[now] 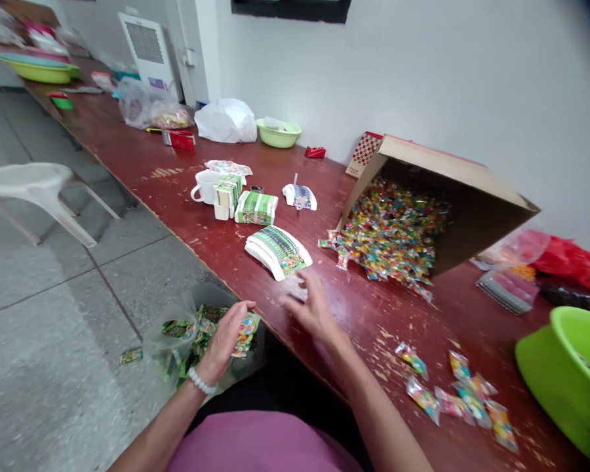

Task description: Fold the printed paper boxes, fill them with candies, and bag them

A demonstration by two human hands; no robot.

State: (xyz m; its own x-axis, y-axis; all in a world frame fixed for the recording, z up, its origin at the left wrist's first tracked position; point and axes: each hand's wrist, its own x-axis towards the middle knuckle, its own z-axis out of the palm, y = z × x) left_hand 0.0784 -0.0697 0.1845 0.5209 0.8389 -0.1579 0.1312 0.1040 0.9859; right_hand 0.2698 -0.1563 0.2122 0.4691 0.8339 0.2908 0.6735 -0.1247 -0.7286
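My left hand (226, 344) is at the table's front edge, closed on a green printed candy packet (247, 333) that shows against its palm. Below it, a clear plastic bag (152, 347) holds many green packets (206, 321). My right hand (317, 308) hovers over the table with its fingers apart and nothing in them. Just beyond its fingertips lies a fanned stack of green-and-white printed card sleeves (278, 252). Behind that stack are two bundled blocks of green cards, one lying (256, 208) and one standing (229, 193), beside a white mug (207, 187).
A tipped cardboard box (486, 196) spills wrapped candies (398, 226) onto the red table (216, 249). Loose candies (465, 393) lie near a green basin (541, 373) at right. A white stool (29, 180) stands on the floor at left, and one packet (131, 355) lies there.
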